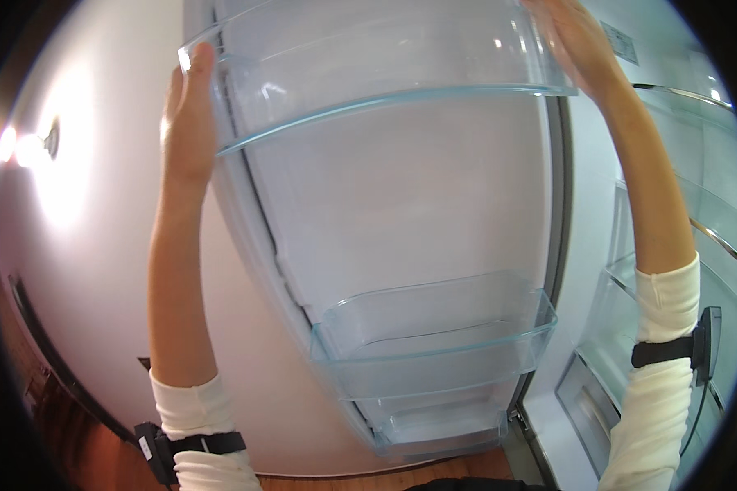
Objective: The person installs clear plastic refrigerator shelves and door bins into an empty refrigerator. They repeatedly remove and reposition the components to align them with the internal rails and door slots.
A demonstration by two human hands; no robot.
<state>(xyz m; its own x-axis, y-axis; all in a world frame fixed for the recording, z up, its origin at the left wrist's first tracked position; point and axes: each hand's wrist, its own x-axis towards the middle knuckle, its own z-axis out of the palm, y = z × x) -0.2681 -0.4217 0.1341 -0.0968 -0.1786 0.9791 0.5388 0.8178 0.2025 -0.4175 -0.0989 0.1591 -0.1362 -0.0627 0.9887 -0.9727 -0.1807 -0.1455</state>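
Observation:
Both my hands grip a clear plastic door bin by its two ends, high in front of the open fridge door. My left hand is closed round the bin's left end, thumb over the corner. At the right end, my right hand is closed on the bin's side; its fingertips are partly cut off by the upper edge. Whether the bin touches the door's inner wall I cannot tell. Lower on the door sits another clear bin, with one more bin below it at the bottom.
On the right stands the fridge interior, with glass shelves with metal trim and a drawer lower down. A white wall with a bright lamp is at the left. Wooden floor shows below the door.

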